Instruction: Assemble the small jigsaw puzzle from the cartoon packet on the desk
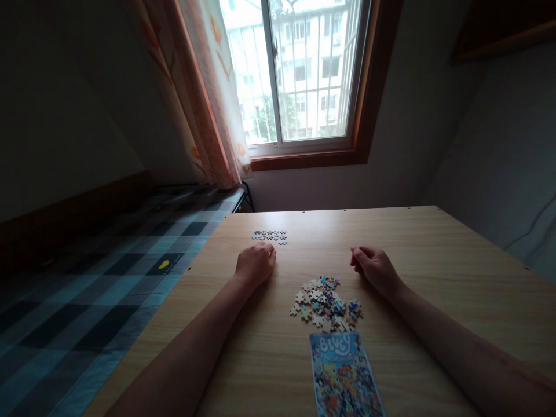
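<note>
We rest both hands on the wooden tabletop (434,255). Our left hand (256,263) is curled shut like a loose fist, just below a small joined patch of puzzle (270,236). Our right hand (374,267) is curled too; we cannot tell if it holds anything. Between them lies a pile of loose pieces (325,304), with the picture card (345,376) just below it.
</note>
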{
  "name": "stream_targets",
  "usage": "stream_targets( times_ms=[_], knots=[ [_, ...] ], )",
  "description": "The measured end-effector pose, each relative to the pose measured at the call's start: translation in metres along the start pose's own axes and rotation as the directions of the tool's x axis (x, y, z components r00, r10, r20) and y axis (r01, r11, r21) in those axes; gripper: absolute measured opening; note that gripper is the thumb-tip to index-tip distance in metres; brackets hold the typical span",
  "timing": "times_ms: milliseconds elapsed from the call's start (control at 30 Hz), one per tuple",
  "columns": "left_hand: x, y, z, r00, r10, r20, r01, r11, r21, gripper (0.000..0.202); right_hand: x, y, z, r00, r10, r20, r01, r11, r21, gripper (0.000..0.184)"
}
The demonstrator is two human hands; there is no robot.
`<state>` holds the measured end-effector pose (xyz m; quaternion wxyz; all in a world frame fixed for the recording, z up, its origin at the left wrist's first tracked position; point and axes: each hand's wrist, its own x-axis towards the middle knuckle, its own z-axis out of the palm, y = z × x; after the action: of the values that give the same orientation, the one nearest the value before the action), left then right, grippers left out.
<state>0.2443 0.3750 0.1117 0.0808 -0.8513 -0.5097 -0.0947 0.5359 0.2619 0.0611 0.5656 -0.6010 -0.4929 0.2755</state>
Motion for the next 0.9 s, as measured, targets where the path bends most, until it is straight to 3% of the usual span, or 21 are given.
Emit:
stream_targets(
  times_ms=[133, 300, 433, 533, 667, 733, 900],
  knots=[
    [0.003, 0.011, 0.010, 0.994, 0.072, -0.078, -0.073, 0.997, -0.014, 0.041, 0.000, 0.000, 0.000, 1.000, -0.002, 0.002, 0.002, 1.000, -0.006, 0.054],
    [0.006, 0.018, 0.018, 0.997, 0.072, -0.036, -0.071, 0.997, 0.011, 0.046, 0.000, 0.002, 0.000, 1.000, -0.001, 0.009, 0.002, 1.000, -0.026, 0.054],
    [0.004, 0.013, 0.014, 0.996, 0.076, -0.043, -0.076, 0.997, 0.011, 0.043, 0.001, 0.003, 0.000, 1.000, 0.009, 0.015, -0.009, 0.999, -0.032, 0.054],
    [0.004, -0.001, 0.007, 0.996, 0.066, -0.055, -0.065, 0.998, 0.010, 0.049, 0.001, 0.003, -0.001, 1.000, 0.004, 0.016, -0.003, 0.999, -0.042, 0.055],
    [0.010, -0.032, 0.001, 0.997, -0.051, -0.060, 0.052, 0.999, 0.015, 0.055, -0.001, 0.001, -0.001, 1.000, 0.003, 0.010, -0.002, 0.999, -0.037, 0.054],
    [0.014, -0.050, 0.003, 0.993, -0.108, -0.056, 0.109, 0.994, 0.011, 0.052, -0.001, 0.000, -0.001, 1.000, 0.006, 0.012, -0.005, 0.999, -0.033, 0.054],
    [0.020, -0.082, 0.015, 0.992, -0.106, -0.070, 0.100, 0.990, -0.096, 0.030, -0.002, -0.001, -0.001, 0.999, 0.030, 0.014, -0.030, 0.999, -0.032, 0.053]
  ],
)
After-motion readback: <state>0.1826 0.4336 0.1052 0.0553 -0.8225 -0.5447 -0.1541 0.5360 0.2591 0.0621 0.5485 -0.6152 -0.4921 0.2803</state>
